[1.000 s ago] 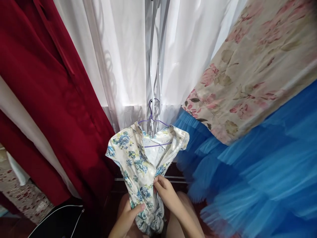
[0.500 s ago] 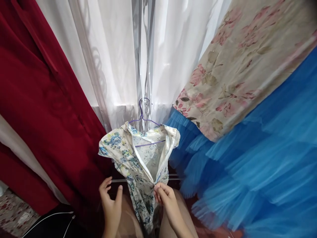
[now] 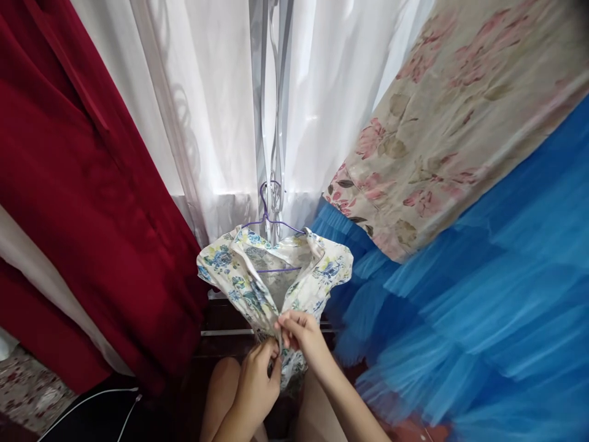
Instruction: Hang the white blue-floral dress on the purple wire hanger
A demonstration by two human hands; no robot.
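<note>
A white dress with blue and yellow flowers hangs on a purple wire hanger, its V-shaped front opening facing me. At the lower end of that opening, my right hand pinches the front edge, where a zipper seems to run; the zipper pull itself is hidden by the fingers. Just below and to the left, my left hand is closed with thumb and fingers gripping the dress's front. The lower part of the dress falls between my knees and is mostly hidden by my hands.
White curtains with grey ribbons hang behind the dress. Dark red cloth hangs on the left. To the right are a beige floral cloth and blue tulle. A black item with white piping lies lower left.
My left hand has come in from the left, open before, and closed on the dress. My right hand has risen slightly with the opening's lower end, and the opening looks narrower.
</note>
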